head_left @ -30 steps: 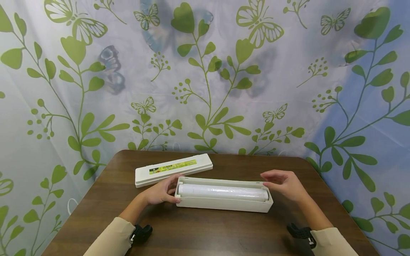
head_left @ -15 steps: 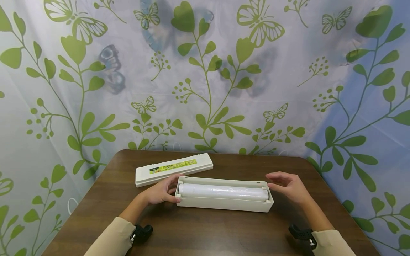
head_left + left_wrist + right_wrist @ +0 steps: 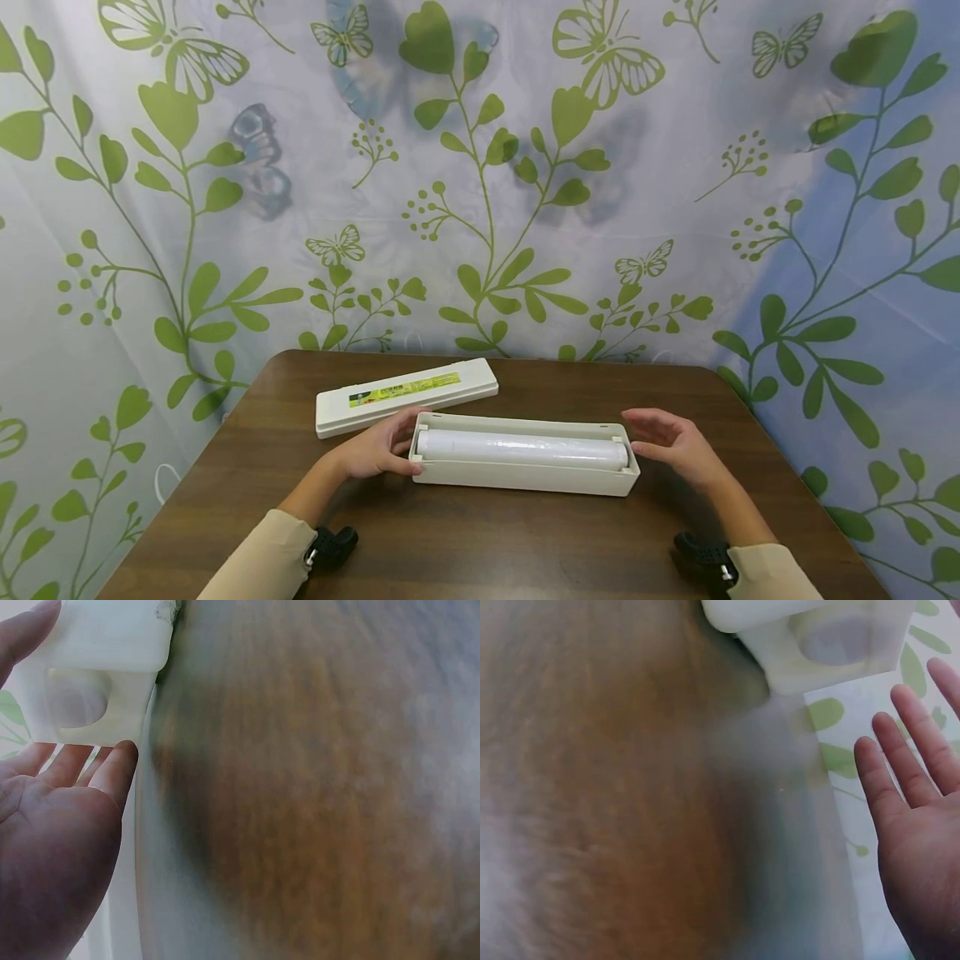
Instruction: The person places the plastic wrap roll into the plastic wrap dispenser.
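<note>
A long white plastic box (image 3: 525, 476) stands on the table without a cover, and a roll of clear-looking cling film (image 3: 517, 447) lies inside it. My left hand (image 3: 378, 448) holds the box's left end, thumb at the front corner and fingers at the back. The left wrist view shows that hand (image 3: 67, 817) with its fingertips against the box end (image 3: 127, 697). Beside the right end is my right hand (image 3: 675, 446), its fingers spread and holding nothing. In the right wrist view, the straight fingers of that hand (image 3: 922, 795) stand apart from the box (image 3: 780, 667).
Behind the box, at the left, a white lid (image 3: 408, 397) with a yellow-green label lies at an angle on the brown wooden table (image 3: 480, 542). A curtain (image 3: 480, 167) printed with leaves and butterflies hangs at the table's far edge. Each wrist wears a black strap.
My right hand has shifted slightly right and toward me, off the box's right end. The left hand, box and lid have stayed in place.
</note>
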Demonstrator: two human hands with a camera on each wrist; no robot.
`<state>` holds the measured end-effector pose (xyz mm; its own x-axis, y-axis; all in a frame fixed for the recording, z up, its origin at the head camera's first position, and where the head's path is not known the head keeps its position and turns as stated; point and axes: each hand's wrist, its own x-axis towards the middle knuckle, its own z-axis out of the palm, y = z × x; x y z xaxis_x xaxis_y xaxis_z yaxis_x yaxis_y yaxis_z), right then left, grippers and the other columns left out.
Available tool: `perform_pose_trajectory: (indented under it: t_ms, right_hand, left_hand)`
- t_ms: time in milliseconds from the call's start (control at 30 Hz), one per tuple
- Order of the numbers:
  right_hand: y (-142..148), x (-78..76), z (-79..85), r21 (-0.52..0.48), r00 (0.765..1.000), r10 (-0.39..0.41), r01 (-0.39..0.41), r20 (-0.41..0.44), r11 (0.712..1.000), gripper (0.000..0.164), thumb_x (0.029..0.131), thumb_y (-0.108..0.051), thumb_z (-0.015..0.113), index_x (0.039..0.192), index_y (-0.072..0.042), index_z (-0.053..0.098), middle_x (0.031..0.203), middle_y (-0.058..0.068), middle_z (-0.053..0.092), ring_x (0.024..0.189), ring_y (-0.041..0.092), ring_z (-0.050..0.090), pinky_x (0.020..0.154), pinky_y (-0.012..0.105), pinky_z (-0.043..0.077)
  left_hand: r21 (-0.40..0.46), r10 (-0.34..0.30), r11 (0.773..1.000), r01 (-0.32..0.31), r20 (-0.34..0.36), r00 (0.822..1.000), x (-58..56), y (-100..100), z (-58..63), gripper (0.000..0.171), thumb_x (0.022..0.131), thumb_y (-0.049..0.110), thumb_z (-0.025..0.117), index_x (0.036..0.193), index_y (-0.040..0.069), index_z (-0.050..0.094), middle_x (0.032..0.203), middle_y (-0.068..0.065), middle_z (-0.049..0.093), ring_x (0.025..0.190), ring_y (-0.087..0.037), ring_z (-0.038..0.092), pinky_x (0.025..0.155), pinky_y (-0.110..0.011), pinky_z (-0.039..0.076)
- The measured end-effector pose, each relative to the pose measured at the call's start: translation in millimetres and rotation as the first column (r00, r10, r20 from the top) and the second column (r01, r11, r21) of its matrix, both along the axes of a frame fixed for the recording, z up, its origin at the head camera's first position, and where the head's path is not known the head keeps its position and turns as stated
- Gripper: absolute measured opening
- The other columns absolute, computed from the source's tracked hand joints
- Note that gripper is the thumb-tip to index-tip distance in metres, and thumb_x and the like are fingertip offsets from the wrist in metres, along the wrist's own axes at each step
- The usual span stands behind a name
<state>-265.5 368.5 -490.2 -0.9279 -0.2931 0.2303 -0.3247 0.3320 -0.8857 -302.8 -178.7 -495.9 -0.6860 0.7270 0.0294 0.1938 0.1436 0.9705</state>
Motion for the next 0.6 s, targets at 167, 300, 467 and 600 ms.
perform_pose_trajectory:
  t_ms: [167, 300, 467, 600]
  right_hand:
    - [2, 0.8, -7.9, -0.037, 0.999, 0.052, -0.051, 0.017, 0.998, 0.053, 0.093, 0.001, 0.070, 0.143, 0.005, 0.051, 0.146, 0.021, 0.057, 0.127, 0.007, 0.062, 0.098, 0.019, 0.051]
    - [3, 1.1, -11.7, -0.110, 0.988, 0.152, -0.149, 0.011, 0.983, 0.060, 0.092, 0.008, 0.066, 0.146, 0.012, 0.042, 0.148, 0.003, 0.058, 0.132, 0.006, 0.058, 0.104, 0.018, 0.048]
    - [2, 2.6, -13.6, -0.186, 0.963, 0.266, -0.254, 0.041, 0.949, 0.071, 0.091, 0.011, 0.065, 0.151, 0.014, 0.028, 0.152, -0.008, 0.052, 0.139, 0.004, 0.050, 0.109, 0.016, 0.042]
    - [2, 4.5, -14.2, -0.195, 0.953, 0.293, -0.275, 0.074, 0.942, 0.077, 0.090, 0.008, 0.067, 0.154, 0.012, 0.023, 0.155, -0.007, 0.048, 0.142, 0.002, 0.046, 0.111, 0.015, 0.040]
  left_hand:
    - [0.008, -0.006, 1.000, 0.006, 0.001, 1.000, 0.6, 0, 0.5, 0.100, 0.085, 0.003, 0.081, 0.160, 0.000, 0.016, 0.157, -0.024, 0.035, 0.146, -0.038, 0.036, 0.107, -0.028, 0.049]
    - [0.013, -0.010, 1.000, 0.010, 0.006, 1.000, 1.4, 0, 1.7, 0.100, 0.085, 0.003, 0.081, 0.160, 0.001, 0.016, 0.158, -0.024, 0.034, 0.146, -0.038, 0.036, 0.107, -0.030, 0.050]
    - [0.025, -0.016, 1.000, 0.016, 0.019, 1.000, 2.1, 1, 2.5, 0.100, 0.085, 0.002, 0.081, 0.160, 0.001, 0.015, 0.158, -0.025, 0.033, 0.147, -0.038, 0.035, 0.106, -0.030, 0.051]
    - [0.029, -0.015, 0.999, 0.014, 0.040, 0.999, 3.0, 0, 2.7, 0.101, 0.085, 0.002, 0.081, 0.161, 0.002, 0.014, 0.159, -0.025, 0.032, 0.147, -0.038, 0.036, 0.104, -0.030, 0.052]
